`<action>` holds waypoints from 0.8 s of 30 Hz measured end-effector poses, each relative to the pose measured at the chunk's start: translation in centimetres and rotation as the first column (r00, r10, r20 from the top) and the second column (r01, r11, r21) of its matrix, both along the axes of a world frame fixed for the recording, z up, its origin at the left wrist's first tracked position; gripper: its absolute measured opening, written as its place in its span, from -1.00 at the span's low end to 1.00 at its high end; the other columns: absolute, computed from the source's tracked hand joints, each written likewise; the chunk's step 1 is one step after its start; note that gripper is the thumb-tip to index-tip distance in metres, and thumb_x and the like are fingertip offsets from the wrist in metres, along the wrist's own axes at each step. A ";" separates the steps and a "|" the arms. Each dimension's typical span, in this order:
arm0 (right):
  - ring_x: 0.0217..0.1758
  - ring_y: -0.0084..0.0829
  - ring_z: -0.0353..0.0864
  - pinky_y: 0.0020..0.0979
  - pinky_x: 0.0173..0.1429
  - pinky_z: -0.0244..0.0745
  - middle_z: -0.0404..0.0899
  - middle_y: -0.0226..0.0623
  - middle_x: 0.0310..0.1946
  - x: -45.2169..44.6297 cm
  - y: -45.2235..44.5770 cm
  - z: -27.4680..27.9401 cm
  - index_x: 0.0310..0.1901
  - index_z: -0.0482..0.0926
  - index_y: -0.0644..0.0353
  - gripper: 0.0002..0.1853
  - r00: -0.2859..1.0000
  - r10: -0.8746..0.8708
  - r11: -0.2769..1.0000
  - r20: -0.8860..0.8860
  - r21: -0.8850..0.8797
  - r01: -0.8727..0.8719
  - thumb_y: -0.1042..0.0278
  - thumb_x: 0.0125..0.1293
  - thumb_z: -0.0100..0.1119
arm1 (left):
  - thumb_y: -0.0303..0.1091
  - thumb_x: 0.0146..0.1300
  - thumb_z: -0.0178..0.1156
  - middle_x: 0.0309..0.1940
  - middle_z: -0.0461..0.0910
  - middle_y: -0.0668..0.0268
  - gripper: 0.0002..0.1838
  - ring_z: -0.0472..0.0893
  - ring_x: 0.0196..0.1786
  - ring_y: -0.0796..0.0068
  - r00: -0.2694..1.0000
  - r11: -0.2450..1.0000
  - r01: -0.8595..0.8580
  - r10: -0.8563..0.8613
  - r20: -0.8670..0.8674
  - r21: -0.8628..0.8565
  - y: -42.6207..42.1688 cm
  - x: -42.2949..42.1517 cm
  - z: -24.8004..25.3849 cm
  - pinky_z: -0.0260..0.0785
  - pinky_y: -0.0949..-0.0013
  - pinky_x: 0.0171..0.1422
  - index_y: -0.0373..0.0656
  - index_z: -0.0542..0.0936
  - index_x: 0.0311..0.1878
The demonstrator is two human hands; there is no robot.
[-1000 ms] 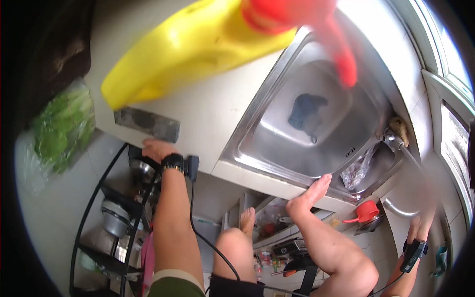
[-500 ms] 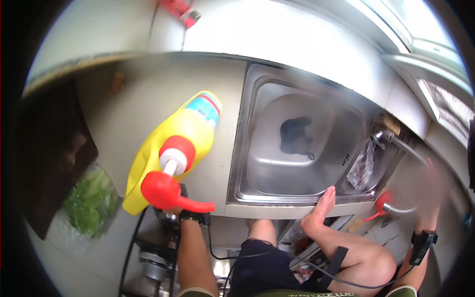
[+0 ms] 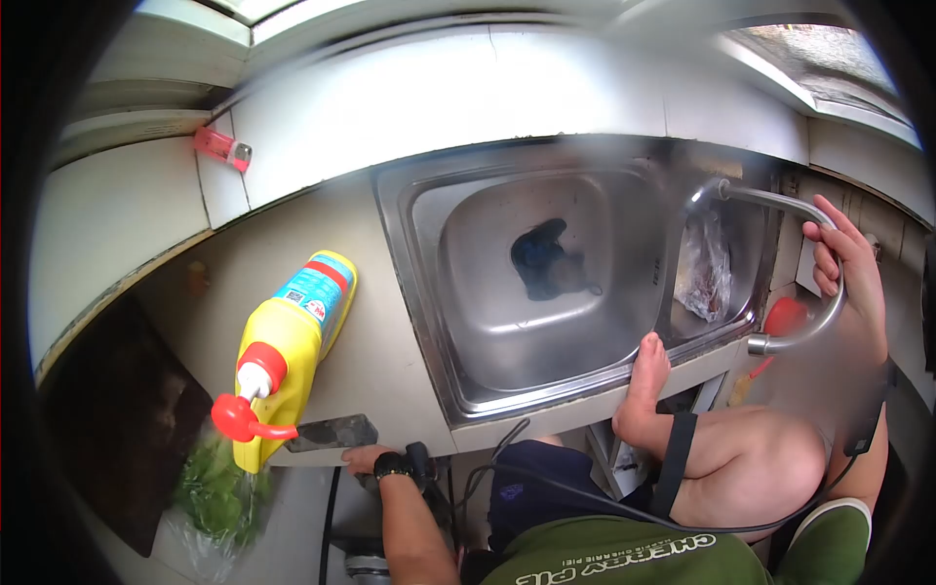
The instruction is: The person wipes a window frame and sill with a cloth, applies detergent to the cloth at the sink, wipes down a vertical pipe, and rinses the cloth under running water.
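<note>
My right hand (image 3: 850, 258) is closed round the curved metal faucet spout (image 3: 831, 310) at the right end of the sink (image 3: 444, 341). At the counter's front edge is my left hand (image 3: 365, 458), just below a dark flat rectangular piece (image 3: 336, 432); its grip is too small to make out. A yellow pump bottle (image 3: 283, 331) with a red pump head stands beyond it. Dark cloth-like material (image 3: 548, 261) lies in the large basin. In the small basin there is a clear plastic bag (image 3: 704, 268) with something inside.
My bare foot (image 3: 645, 385) rests at the sink's front edge. A bag of green leaves (image 3: 219, 492) sits at the lower left, near a dark board (image 3: 117, 419). On the back ledge lies a pink-red bottle (image 3: 222, 148). A black cable (image 3: 575, 502) crosses my lap.
My view has turned, so the sink and yellow bottle appear shifted left. My right hand, blurred before, now shows higher on the spout, whose end has swung toward the sink. My left hand has come into view.
</note>
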State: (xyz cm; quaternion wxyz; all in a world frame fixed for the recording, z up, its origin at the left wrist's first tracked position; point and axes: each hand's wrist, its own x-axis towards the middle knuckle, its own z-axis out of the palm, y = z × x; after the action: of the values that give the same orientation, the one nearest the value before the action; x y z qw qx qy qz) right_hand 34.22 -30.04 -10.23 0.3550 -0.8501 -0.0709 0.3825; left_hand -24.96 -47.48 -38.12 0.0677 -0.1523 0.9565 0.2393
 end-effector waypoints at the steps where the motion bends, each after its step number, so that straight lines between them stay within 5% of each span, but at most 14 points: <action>1: -0.70 -0.77 0.19 -0.71 -0.73 0.15 0.53 -0.23 -0.30 0.0 -0.1 0.0 0.29 0.17 0.37 -0.51 1.000 -0.006 1.000 -0.011 0.012 0.006 0.56 0.30 -0.12 | -0.05 0.34 -0.34 0.13 0.31 -0.26 -0.49 0.41 0.11 -0.16 1.000 1.000 0.014 -0.014 0.020 -0.005 1.0 1.2 1.1 0.29 -0.05 0.21 -0.38 0.18 0.05; 5: -0.69 -0.75 0.22 -0.70 -0.72 0.15 0.52 -0.22 -0.32 -0.8 -0.4 -0.1 0.30 0.13 0.37 -0.48 0.999 -0.027 0.998 -0.018 0.060 0.028 0.58 0.29 -0.13 | -0.06 0.34 -0.30 0.05 0.34 -0.36 -0.47 0.42 0.09 -0.18 0.964 0.950 0.264 -0.262 0.038 -0.167 1.2 2.9 2.5 0.28 -0.07 0.19 -0.46 0.19 0.02; 8: -0.68 -0.75 0.22 -0.68 -0.71 0.14 0.51 -0.21 -0.32 -0.7 -0.4 0.1 0.30 0.12 0.38 -0.47 0.999 -0.023 0.996 -0.029 0.085 0.026 0.59 0.28 -0.12 | -0.06 0.34 -0.31 0.01 0.39 -0.34 -0.47 0.44 0.06 -0.20 0.996 0.984 0.086 -0.090 -0.018 -0.155 -0.2 -0.3 0.0 0.26 -0.08 0.18 -0.46 0.21 0.01; 11: -0.65 -0.74 0.19 -0.68 -0.70 0.15 0.51 -0.19 -0.32 -0.9 0.0 -0.1 0.30 0.12 0.39 -0.47 0.999 -0.042 0.995 -0.028 0.089 0.044 0.60 0.27 -0.14 | -0.05 0.35 -0.32 -0.03 0.43 -0.33 -0.46 0.46 0.04 -0.20 0.948 0.903 0.282 -0.313 -0.048 -0.324 -0.8 0.0 -0.2 0.27 -0.05 0.17 -0.47 0.23 -0.01; 12: -0.65 -0.74 0.19 -0.68 -0.69 0.15 0.51 -0.19 -0.31 -1.0 -0.2 -0.1 0.30 0.13 0.39 -0.47 0.998 -0.051 0.994 -0.027 0.095 0.053 0.61 0.27 -0.14 | -0.19 0.35 -0.29 0.05 0.36 -0.37 -0.53 0.46 0.08 -0.16 0.991 0.969 0.107 -0.122 -0.056 -0.222 -0.1 -0.7 -0.4 0.34 0.02 0.20 -0.48 0.22 0.06; 15: -0.64 -0.74 0.19 -0.68 -0.69 0.15 0.51 -0.19 -0.31 -1.2 -0.5 -0.3 0.30 0.13 0.39 -0.47 0.998 -0.063 0.990 -0.031 0.121 0.066 0.61 0.26 -0.13 | -0.17 0.34 -0.31 0.05 0.36 -0.34 -0.52 0.45 0.09 -0.15 0.997 0.984 0.075 -0.080 -0.020 -0.164 0.4 0.0 0.5 0.31 0.01 0.22 -0.47 0.21 0.06; 18: -0.64 -0.73 0.19 -0.68 -0.68 0.15 0.52 -0.18 -0.30 -1.2 -0.4 -0.3 0.29 0.14 0.39 -0.47 0.998 -0.061 0.990 -0.036 0.124 0.065 0.61 0.26 -0.13 | -0.12 0.32 -0.31 0.06 0.36 -0.32 -0.48 0.43 0.10 -0.16 0.982 0.974 0.183 -0.188 -0.025 -0.135 0.6 1.5 1.3 0.28 0.00 0.25 -0.47 0.21 0.06; 21: -0.64 -0.73 0.18 -0.68 -0.67 0.15 0.52 -0.16 -0.31 -1.4 -0.4 -0.2 0.28 0.16 0.38 -0.49 0.997 -0.066 0.989 -0.027 0.133 0.069 0.61 0.27 -0.12 | -0.10 0.32 -0.32 0.06 0.35 -0.30 -0.47 0.42 0.12 -0.15 0.997 0.992 0.082 -0.083 -0.001 -0.094 1.3 1.6 1.9 0.26 0.00 0.25 -0.47 0.21 0.06; 24: -0.64 -0.73 0.18 -0.68 -0.67 0.15 0.52 -0.14 -0.31 -1.5 -0.2 -0.2 0.27 0.17 0.38 -0.50 0.997 -0.069 0.987 -0.040 0.144 0.074 0.60 0.28 -0.11 | -0.06 0.36 -0.35 0.00 0.41 -0.26 -0.52 0.47 0.03 -0.16 0.989 0.979 0.146 -0.149 -0.008 -0.140 -1.3 -1.6 -1.6 0.32 -0.08 0.14 -0.38 0.19 -0.01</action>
State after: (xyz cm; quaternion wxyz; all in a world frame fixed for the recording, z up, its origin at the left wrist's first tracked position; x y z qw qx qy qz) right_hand 32.70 -30.23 -10.47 0.4309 -0.8171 -0.0618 0.3779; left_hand -26.51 -48.80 -39.74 0.0658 -0.0830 0.9801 0.1679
